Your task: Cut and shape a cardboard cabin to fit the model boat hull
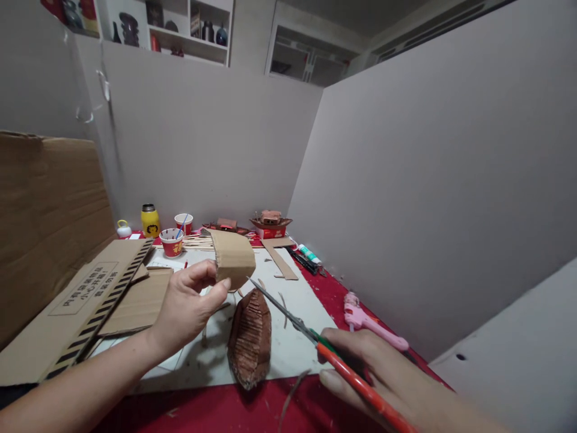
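Note:
Between thumb and fingers, my left hand (192,300) pinches a curved piece of cardboard (235,255), raised above the white work sheet (297,349). My right hand (365,367) grips scissors (295,322) with red and green handles. The blades look closed, and their tips reach close to the cardboard's lower right edge; whether they touch I cannot tell. Below the two hands lies a brown model boat hull (250,340), ribbed on the inside. Thin cardboard offcuts (283,310) are scattered around it.
Large cardboard sheets (85,300) lie at the left. Paper cups (172,243), a yellow bottle (149,221), wooden sticks (197,242) and a finished model boat (270,221) stand or lie at the back. A pink glue gun (374,325) rests along the right edge.

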A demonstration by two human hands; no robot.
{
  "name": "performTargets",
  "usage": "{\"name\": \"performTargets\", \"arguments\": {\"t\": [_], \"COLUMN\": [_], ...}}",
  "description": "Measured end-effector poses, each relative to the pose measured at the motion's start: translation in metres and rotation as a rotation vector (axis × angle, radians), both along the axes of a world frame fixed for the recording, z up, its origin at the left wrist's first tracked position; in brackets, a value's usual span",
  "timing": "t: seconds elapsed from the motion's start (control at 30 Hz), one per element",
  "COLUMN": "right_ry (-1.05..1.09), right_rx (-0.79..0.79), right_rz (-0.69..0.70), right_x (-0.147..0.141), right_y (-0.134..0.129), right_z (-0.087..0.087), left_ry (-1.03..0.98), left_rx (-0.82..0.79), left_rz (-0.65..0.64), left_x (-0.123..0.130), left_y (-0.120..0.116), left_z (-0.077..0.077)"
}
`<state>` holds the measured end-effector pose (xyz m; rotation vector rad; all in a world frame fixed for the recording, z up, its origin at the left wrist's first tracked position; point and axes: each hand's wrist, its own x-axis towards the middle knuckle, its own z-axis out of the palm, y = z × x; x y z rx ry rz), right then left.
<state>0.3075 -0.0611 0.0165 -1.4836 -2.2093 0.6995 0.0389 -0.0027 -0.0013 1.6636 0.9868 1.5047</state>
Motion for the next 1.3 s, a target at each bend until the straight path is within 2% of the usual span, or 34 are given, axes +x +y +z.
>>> {"name": "performTargets", "arguments": {"t": [0.2, 0.53, 0.67, 0.9, 1.07, 1.17, 1.3], "right_ry": [-0.108, -0.423, -0.501, -0.567, -0.53, -0.468, -0.383], "right_rx": [0.006, 0.032, 0.023, 0.027, 0.04, 0.049, 0.03], "right_rz": [0.024, 0.02, 0.008, -0.027, -0.026, -0.004, -0.013], "right_x": [-0.002, -0.013, -0.018, -0.02, -0.013, -0.009, -0.004], "right_y": [0.006, 0.004, 0.004, -0.002, 0.0, 0.003, 0.005], "right_z": [0.001, 0.011, 0.011, 0.012, 0.007, 0.004, 0.003], "left_ry": [0.193, 0.39, 0.446, 0.468, 0.45, 0.429, 0.346], "left_rx": [0.193, 0.632, 0.725, 0.76, 0.704, 0.615, 0.343], "left_rz": [0.163, 0.295, 0.312, 0.329, 0.28, 0.248, 0.155], "left_x": [0.0, -0.001, 0.0, 0.002, 0.002, 0.002, -0.001], "left_y": [-0.001, -0.001, -0.002, -0.007, -0.009, -0.008, -0.006], "left_z": [-0.001, -0.002, -0.004, -0.004, -0.005, -0.004, 0.004]}}
